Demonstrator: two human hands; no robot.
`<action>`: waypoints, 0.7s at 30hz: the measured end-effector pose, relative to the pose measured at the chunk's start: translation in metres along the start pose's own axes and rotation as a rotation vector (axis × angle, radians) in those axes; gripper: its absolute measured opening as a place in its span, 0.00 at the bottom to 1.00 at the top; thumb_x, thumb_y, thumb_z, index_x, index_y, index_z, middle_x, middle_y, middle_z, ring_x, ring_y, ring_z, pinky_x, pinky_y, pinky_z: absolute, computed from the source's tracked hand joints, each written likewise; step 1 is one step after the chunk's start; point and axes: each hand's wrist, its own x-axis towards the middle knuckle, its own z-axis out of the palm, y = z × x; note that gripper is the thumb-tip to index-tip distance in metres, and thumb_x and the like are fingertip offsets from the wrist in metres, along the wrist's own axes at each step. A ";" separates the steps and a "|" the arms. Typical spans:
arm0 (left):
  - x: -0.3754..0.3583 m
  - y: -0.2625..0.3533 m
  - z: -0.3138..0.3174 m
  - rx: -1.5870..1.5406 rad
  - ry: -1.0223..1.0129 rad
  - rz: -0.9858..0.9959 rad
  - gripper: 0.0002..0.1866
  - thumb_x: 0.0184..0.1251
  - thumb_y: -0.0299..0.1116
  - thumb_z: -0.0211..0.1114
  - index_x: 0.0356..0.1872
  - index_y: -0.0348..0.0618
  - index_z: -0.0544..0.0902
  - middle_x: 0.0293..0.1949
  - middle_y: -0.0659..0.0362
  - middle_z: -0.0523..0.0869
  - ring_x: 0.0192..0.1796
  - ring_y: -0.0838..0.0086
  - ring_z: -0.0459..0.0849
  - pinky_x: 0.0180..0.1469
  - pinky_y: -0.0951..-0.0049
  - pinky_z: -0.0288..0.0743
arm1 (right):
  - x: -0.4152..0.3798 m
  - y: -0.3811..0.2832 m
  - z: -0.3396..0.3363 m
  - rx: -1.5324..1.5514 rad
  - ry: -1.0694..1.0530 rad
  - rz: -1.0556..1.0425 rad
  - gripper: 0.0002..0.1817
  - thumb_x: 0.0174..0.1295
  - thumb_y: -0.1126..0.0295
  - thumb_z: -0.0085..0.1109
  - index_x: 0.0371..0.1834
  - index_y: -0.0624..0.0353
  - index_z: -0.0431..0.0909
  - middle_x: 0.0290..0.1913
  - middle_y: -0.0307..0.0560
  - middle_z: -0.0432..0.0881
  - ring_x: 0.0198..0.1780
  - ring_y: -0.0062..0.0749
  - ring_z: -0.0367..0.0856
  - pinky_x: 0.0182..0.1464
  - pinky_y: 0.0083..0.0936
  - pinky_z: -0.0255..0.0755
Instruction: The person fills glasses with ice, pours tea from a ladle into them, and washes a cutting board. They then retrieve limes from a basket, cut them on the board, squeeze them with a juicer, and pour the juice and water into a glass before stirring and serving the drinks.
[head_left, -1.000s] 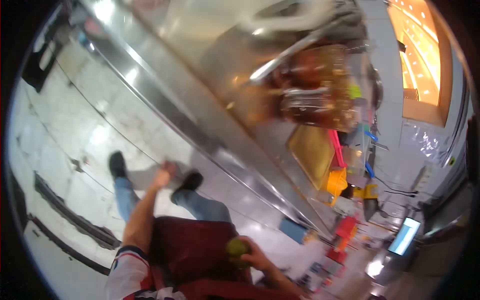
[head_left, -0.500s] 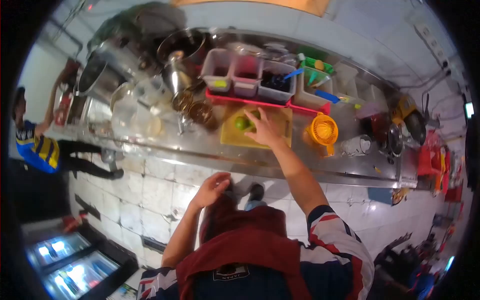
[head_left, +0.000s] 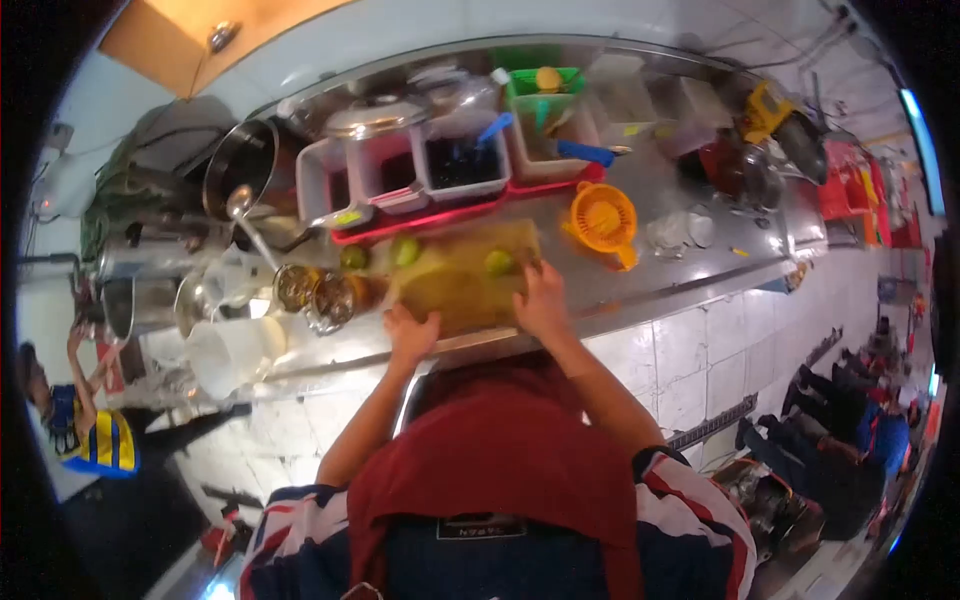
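While two hands (head_left: 543, 302) touch one board (head_left: 455, 292), three limes (head_left: 499, 262) lie near.

Behind the steel table (head_left: 660, 185), a pale wall (head_left: 460, 22) curves across the top of the view; at the upper left sits a warm orange panel (head_left: 165, 50), though whether it is an opening is hard to tell. The floor (head_left: 690, 350) is laid in whitish tiles with thin dark joints; a dark slotted strip (head_left: 715, 425) crosses it on the right; a bluish-white bright strip (head_left: 922, 150) stands near the right edge; glossy highlights lie on metal and tiles.
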 end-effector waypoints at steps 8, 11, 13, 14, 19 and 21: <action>0.023 0.049 -0.058 -0.099 0.386 0.406 0.35 0.56 0.32 0.65 0.63 0.31 0.62 0.56 0.32 0.68 0.58 0.37 0.69 0.61 0.49 0.67 | 0.078 -0.036 -0.148 -0.013 0.458 -0.341 0.24 0.56 0.69 0.62 0.57 0.59 0.72 0.60 0.59 0.71 0.63 0.53 0.69 0.64 0.43 0.65; 0.050 0.069 -0.068 0.122 0.337 0.328 0.35 0.55 0.30 0.64 0.64 0.31 0.61 0.59 0.32 0.67 0.61 0.39 0.68 0.63 0.49 0.66 | 0.130 -0.051 -0.174 -0.367 0.456 -0.424 0.20 0.58 0.65 0.59 0.54 0.57 0.75 0.55 0.54 0.76 0.58 0.48 0.73 0.57 0.42 0.68; 0.069 0.069 -0.062 0.314 0.213 0.268 0.36 0.54 0.29 0.65 0.65 0.32 0.60 0.62 0.31 0.66 0.64 0.40 0.67 0.66 0.48 0.64 | 0.160 -0.038 -0.167 -0.500 0.225 -0.380 0.18 0.60 0.65 0.56 0.53 0.56 0.76 0.54 0.52 0.77 0.58 0.46 0.74 0.56 0.42 0.69; 0.084 0.056 -0.048 0.324 0.095 0.214 0.38 0.53 0.29 0.65 0.66 0.35 0.59 0.62 0.34 0.66 0.64 0.41 0.67 0.65 0.48 0.65 | 0.171 -0.031 -0.163 -0.630 -0.007 -0.328 0.17 0.62 0.64 0.52 0.52 0.55 0.78 0.53 0.50 0.78 0.57 0.45 0.75 0.54 0.41 0.69; 0.063 0.079 -0.051 0.432 -0.132 0.185 0.41 0.53 0.29 0.66 0.69 0.39 0.57 0.63 0.39 0.68 0.64 0.41 0.68 0.64 0.47 0.66 | 0.197 -0.022 -0.166 -0.688 -0.094 -0.345 0.15 0.64 0.66 0.46 0.46 0.56 0.81 0.49 0.50 0.81 0.55 0.44 0.76 0.53 0.41 0.70; 0.046 0.082 -0.051 0.372 -0.086 0.453 0.37 0.54 0.33 0.66 0.66 0.44 0.61 0.62 0.37 0.70 0.62 0.44 0.72 0.62 0.43 0.65 | 0.202 -0.018 -0.167 -0.704 -0.026 -0.374 0.14 0.64 0.66 0.46 0.43 0.56 0.82 0.48 0.51 0.81 0.54 0.44 0.77 0.52 0.41 0.70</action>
